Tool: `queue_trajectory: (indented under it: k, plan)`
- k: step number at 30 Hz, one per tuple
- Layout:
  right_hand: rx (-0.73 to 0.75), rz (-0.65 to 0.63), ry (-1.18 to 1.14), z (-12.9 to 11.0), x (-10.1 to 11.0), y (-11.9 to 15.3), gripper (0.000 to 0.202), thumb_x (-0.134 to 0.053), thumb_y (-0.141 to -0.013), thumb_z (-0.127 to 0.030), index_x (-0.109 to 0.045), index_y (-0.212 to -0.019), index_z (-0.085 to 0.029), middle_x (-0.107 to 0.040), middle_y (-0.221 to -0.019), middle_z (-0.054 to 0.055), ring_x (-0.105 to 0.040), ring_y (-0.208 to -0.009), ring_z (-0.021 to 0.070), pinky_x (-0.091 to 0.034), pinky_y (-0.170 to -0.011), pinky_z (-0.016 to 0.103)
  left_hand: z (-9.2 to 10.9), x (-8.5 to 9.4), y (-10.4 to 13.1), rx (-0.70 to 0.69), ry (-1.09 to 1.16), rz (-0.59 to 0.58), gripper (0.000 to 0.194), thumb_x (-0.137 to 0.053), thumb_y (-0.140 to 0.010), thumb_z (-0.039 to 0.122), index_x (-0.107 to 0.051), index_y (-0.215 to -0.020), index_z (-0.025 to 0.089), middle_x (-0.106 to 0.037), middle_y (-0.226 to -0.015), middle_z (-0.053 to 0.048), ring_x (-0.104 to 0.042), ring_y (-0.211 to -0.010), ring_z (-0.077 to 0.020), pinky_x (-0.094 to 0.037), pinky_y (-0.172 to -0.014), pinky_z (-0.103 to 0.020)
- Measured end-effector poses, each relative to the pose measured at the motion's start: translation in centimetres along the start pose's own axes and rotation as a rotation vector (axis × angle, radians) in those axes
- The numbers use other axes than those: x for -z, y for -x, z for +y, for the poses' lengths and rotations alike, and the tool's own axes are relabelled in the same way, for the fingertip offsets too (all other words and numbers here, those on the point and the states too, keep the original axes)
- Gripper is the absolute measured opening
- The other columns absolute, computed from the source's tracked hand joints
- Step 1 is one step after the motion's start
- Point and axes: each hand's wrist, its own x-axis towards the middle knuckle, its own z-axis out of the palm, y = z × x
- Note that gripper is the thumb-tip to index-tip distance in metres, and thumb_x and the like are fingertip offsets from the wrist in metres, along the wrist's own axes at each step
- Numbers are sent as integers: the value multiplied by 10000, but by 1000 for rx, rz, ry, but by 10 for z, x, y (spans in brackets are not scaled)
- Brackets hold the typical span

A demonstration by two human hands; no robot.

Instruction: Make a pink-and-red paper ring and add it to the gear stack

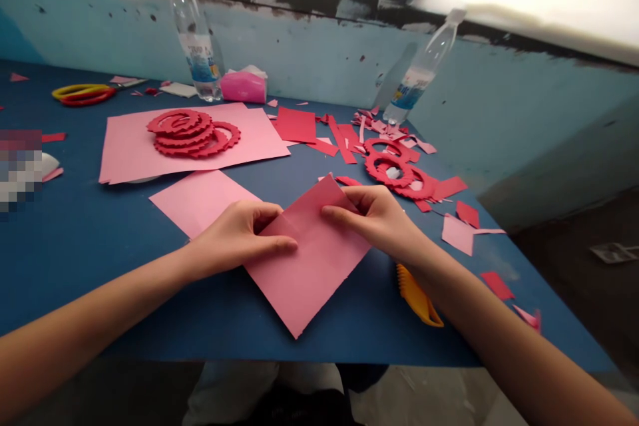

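Between my hands is a square of pink paper (312, 266), tilted so one corner points toward me. My left hand (249, 229) pinches its left side, thumb on top and fingers hidden beneath. On the upper right edge, my right hand (372, 213) grips the same sheet with its thumb on the face. Another pink sheet (197, 200) lies flat on the table behind my left hand. Under my right forearm sits a yellow-orange tool with a toothed edge (418, 296), partly covered.
Red scalloped rings (182, 133) are piled on large pink sheets (264, 136); more rings (392, 170) lie among red and pink scraps at right. Two plastic bottles (197, 56) (417, 80), a pink tissue pack (243, 86) and scissors (87, 93) stand or lie along the wall side of the blue table (164, 319).
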Motion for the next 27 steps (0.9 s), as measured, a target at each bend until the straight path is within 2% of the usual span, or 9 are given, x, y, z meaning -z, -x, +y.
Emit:
queue_trajectory:
  k: [3,7,12,17,22,27]
  plan:
    - [-18,8,-31,0,0,1,318,-698,-826,-455,-658,-730,-155,-512,-608,-18,-429,-536,101,-285,-450,231,1,1,0,-4,21,-1,313,-730,-776,415,-578,-690,154,-528,-635,37,-446,-537,-84,-279,-443,-187]
    - [-24,17,-106,-1,0,1,302,-721,-811,-454,-679,-778,-157,-607,-700,12,-527,-592,125,-369,-471,227,1,2,0,8,65,-7,291,-740,-769,415,-612,-728,157,-578,-675,26,-521,-582,-105,-344,-470,-184]
    - [-92,-97,-225,-1,3,2,329,-754,-791,-470,-699,-904,-165,-687,-850,45,-623,-720,166,-469,-576,249,1,5,2,-26,-1,61,289,-686,-810,453,-678,-853,167,-645,-802,-13,-600,-728,-168,-431,-567,-220]
    - [-48,-127,-124,-2,2,2,257,-734,-816,-431,-682,-826,-179,-589,-725,-9,-536,-656,125,-380,-543,228,5,7,3,-79,-189,-27,306,-635,-842,444,-619,-731,159,-524,-669,20,-492,-640,-129,-341,-529,-217]
    - [16,-58,-72,1,-3,2,285,-694,-845,-426,-654,-735,-167,-523,-668,-23,-446,-597,98,-312,-513,231,6,7,1,-91,-189,-19,376,-594,-865,485,-556,-687,156,-461,-654,26,-445,-626,-118,-307,-519,-219]
    - [-10,-31,-69,3,-3,4,318,-705,-837,-465,-665,-745,-163,-499,-635,-28,-419,-558,89,-273,-471,224,1,7,-1,-85,-162,-25,438,-615,-850,491,-442,-609,168,-392,-613,41,-389,-568,-96,-262,-484,-218]
